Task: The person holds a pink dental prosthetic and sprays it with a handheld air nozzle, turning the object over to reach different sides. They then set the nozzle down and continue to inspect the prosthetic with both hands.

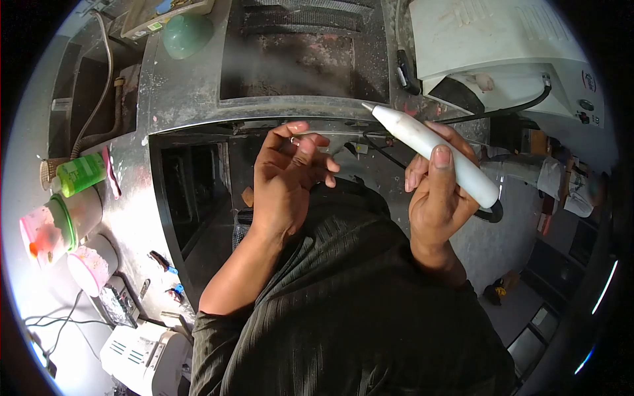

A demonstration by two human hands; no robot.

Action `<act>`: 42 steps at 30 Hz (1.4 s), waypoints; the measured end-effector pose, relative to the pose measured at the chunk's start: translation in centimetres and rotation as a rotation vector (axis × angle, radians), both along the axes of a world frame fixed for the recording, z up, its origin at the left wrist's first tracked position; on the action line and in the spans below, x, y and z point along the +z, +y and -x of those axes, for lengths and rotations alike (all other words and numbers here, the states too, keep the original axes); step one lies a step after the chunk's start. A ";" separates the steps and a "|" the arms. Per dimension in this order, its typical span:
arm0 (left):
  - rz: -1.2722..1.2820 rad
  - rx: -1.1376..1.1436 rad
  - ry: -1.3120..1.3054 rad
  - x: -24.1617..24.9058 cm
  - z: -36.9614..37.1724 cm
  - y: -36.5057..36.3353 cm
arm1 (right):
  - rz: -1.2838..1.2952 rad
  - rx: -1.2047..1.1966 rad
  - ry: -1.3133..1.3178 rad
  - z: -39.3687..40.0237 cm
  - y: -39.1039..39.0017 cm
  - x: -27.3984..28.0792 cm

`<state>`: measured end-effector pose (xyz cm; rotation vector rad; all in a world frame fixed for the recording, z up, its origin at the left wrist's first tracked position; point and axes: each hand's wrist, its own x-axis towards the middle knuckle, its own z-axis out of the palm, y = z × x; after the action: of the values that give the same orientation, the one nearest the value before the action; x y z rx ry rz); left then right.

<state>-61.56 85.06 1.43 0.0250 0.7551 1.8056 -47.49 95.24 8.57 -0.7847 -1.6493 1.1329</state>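
Note:
My right hand [439,198] is wrapped round a white, tapered steam nozzle [432,153], the thumb lying along its side. Its metal tip points up and left, and a black hose leaves near its rear end. Opposite it, my left hand [284,171] pinches a small shiny ring-like piece [294,140] between thumb and fingers, too small to make out fully. The nozzle tip is apart from that hand. A pale haze like steam hangs over the recessed tray [304,103] beyond both hands.
A white machine [495,39] with knobs stands at the upper right. Along the left bench are a green bottle [80,175], a lidded tub [82,214] and a white device [142,356]. A green bowl [188,36] sits at the upper left. An open drawer space [198,198] lies below.

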 end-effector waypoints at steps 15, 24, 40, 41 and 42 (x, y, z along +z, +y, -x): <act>0.155 0.023 0.313 0.2 0.0 -0.2 | 0.056 0.031 0.096 -0.4 0.5 -0.5; 0.090 0.048 0.196 0.4 0.0 -0.2 | 0.073 0.023 0.086 -0.5 0.4 -0.5; 0.129 0.341 0.469 1.1 -0.7 0.6 | 0.037 -0.009 0.005 -1.1 0.8 -0.7; 0.193 0.355 0.525 1.1 -0.7 0.6 | 0.039 -0.010 -0.009 -1.1 0.8 -0.7; 0.257 0.371 0.583 1.1 -0.6 0.5 | 0.039 -0.008 -0.009 -1.1 0.7 -0.7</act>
<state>-60.96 85.60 2.55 0.2655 1.4812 2.0570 -46.41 95.96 7.83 -0.8218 -1.6346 1.1607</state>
